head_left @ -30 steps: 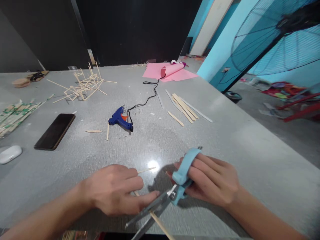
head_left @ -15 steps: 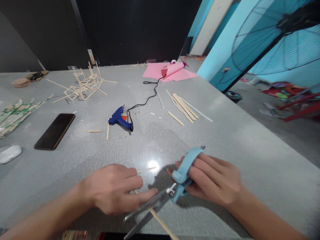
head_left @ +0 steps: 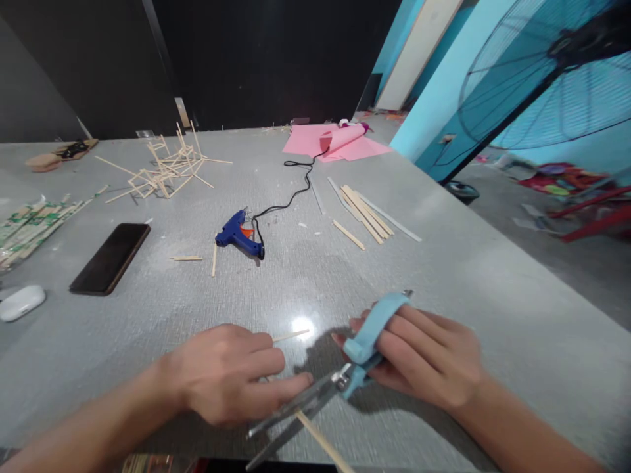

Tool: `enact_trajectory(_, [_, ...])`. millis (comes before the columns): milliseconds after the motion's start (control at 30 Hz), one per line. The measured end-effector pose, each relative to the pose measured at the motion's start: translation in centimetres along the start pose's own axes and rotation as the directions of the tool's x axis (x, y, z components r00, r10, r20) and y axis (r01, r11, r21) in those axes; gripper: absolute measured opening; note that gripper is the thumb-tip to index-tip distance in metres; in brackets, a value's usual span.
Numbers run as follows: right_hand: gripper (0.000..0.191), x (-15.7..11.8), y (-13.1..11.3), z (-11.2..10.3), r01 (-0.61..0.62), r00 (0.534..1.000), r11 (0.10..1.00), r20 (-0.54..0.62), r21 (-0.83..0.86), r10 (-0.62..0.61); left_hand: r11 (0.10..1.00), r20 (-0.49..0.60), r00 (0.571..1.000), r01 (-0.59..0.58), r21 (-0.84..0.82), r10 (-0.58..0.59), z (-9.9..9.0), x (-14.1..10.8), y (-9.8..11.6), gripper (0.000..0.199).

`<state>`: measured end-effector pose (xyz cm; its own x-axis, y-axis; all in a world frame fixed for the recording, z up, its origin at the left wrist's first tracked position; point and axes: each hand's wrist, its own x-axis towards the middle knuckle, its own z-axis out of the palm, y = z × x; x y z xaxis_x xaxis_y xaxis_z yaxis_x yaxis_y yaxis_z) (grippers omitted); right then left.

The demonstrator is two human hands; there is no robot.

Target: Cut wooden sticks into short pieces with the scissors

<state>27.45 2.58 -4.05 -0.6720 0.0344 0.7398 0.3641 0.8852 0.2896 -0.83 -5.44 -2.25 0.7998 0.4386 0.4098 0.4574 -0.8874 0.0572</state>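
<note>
My right hand (head_left: 428,358) is closed around the light blue handles of a pair of scissors (head_left: 340,380), whose blades point left toward the table's front edge. A thin wooden stick (head_left: 323,441) lies between the parted blades, its near end running out of the frame at the bottom. My left hand (head_left: 236,374) is closed just left of the blades, pinching the stick; the part in its fingers is mostly hidden. Another short stick (head_left: 292,336) sticks out past the left fingers, on the table.
Beyond the hands lie a blue glue gun (head_left: 240,235) with a black cord, several flat sticks (head_left: 365,213), and a phone (head_left: 111,258). Farther back are a frame of joined sticks (head_left: 167,171) and pink paper (head_left: 305,138). A white case (head_left: 22,303) and packed sticks (head_left: 34,226) sit left.
The view has shifted very slightly. Both hands keep their hold, and the scissors still stand parted around the stick.
</note>
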Motion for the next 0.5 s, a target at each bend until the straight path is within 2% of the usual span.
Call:
enact_trajectory(167, [0.016, 0.01, 0.10, -0.14, 0.007, 1.000, 1.000, 0.018, 0.025, -0.007, 1.000, -0.008, 1.000, -0.017, 0.012, 0.017, 0.14, -0.07, 0.07, 0.020])
enact_trajectory(367, [0.015, -0.13, 0.09, -0.34, 0.011, 0.999, 0.999, 0.029, 0.038, -0.012, 0.997, -0.082, 0.995, -0.061, 0.037, 0.064, 0.38, 0.04, 0.13, 0.020])
enact_trajectory(500, [0.016, -0.27, 0.03, -0.42, 0.001, 1.000, 0.999, 0.031, 0.039, -0.002, 0.998, -0.093, 0.994, -0.048, 0.041, 0.052, 0.36, 0.10, 0.32, 0.019])
